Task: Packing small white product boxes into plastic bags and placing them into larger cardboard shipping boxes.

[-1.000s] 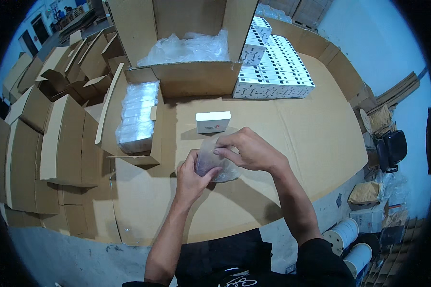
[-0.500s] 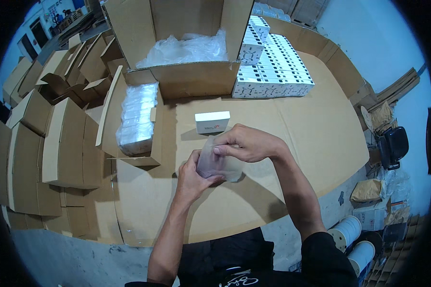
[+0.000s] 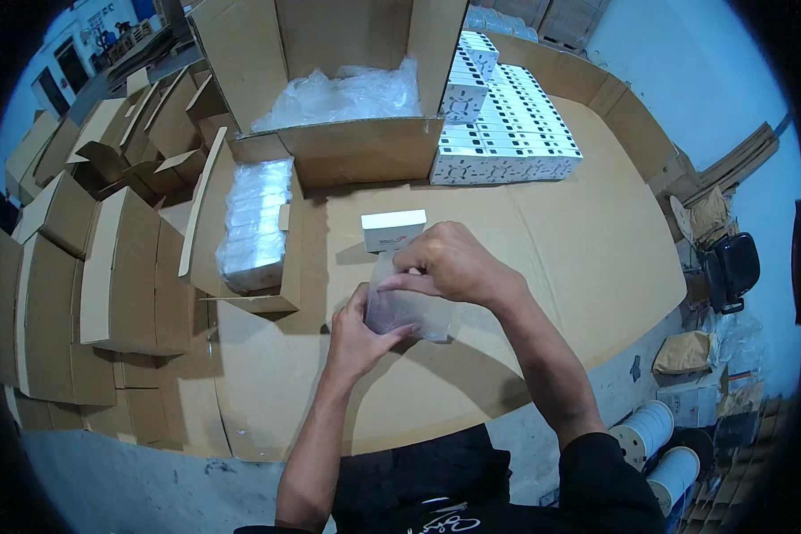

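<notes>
A translucent plastic bag (image 3: 409, 313) is held between my hands above the cardboard-covered table. My left hand (image 3: 358, 338) grips its left side, with the thumb along the lower edge. At the upper edge of the bag, my right hand (image 3: 454, 265) is closed on the plastic, the thumb and bent fingers pinching it. Just beyond stands a small white box (image 3: 393, 231), partly overlapped by the bag and my right hand. To the left, an open carton (image 3: 291, 267) contains a row of several plastic-wrapped boxes (image 3: 254, 227).
A large open carton (image 3: 365, 149) of clear plastic bags (image 3: 343, 96) stands at the back. Stacked white boxes (image 3: 507, 165) are right of it. Brown cartons (image 3: 120, 267) crowd the left side. Wire spools (image 3: 645, 432) and a black chair (image 3: 730, 271) lie off the table's right edge.
My right hand has shifted slightly left over the bag's upper edge, its fingers more bent. The bag hangs straighter and flatter, while my left hand stays nearly in place.
</notes>
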A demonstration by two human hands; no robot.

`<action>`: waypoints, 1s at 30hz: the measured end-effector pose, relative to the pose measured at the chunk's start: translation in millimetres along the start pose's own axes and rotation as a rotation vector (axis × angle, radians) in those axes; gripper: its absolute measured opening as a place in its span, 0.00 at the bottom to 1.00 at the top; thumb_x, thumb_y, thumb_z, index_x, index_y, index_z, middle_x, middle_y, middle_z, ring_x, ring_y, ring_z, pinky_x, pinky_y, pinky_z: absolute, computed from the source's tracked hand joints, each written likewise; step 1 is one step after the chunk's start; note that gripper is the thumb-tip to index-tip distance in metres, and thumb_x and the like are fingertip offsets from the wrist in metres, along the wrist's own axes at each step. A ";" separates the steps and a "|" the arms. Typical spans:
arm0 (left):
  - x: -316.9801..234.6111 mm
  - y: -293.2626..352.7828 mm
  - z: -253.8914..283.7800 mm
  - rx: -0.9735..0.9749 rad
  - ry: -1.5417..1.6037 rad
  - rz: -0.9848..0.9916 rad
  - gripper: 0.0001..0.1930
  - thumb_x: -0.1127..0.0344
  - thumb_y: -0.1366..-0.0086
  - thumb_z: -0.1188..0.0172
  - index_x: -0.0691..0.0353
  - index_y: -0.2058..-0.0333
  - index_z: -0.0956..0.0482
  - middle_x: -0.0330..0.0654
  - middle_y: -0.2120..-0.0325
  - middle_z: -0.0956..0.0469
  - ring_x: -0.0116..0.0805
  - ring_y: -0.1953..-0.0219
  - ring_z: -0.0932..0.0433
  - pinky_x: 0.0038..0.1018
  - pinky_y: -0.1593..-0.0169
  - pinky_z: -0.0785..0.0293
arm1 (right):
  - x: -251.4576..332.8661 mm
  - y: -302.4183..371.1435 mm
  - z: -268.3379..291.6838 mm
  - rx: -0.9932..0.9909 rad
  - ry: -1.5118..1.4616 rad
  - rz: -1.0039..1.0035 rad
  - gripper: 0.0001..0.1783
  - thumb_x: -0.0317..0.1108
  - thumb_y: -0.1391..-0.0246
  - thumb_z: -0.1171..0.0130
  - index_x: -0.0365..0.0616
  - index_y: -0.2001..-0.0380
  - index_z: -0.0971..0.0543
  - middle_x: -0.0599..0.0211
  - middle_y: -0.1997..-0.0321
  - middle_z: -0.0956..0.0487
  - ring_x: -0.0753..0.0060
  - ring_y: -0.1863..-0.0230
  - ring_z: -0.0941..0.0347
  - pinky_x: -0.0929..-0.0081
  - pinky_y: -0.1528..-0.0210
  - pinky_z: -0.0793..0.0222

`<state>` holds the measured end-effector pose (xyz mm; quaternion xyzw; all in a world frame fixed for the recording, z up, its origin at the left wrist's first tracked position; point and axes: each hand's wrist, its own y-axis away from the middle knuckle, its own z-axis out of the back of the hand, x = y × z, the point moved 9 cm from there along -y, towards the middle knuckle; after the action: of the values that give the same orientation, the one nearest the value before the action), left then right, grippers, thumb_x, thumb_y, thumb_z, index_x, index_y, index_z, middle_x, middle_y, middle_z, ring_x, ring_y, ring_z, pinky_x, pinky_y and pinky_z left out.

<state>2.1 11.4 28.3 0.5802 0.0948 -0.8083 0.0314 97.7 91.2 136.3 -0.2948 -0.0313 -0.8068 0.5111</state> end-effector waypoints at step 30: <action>14.3 -0.3 7.6 -0.099 0.085 0.030 0.31 0.67 0.52 0.19 0.66 0.50 0.24 0.44 0.61 0.17 0.33 0.59 0.18 0.31 0.53 0.21 | -121.5 44.8 -38.8 -0.494 -0.967 -0.283 0.27 0.18 0.39 0.43 0.39 0.37 0.27 0.63 0.44 0.21 0.75 0.47 0.25 0.74 0.45 0.25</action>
<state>-9.7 11.2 17.1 0.6131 0.1272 -0.7767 0.0681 155.1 154.1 31.4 -0.7352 -0.1115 -0.6237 0.2409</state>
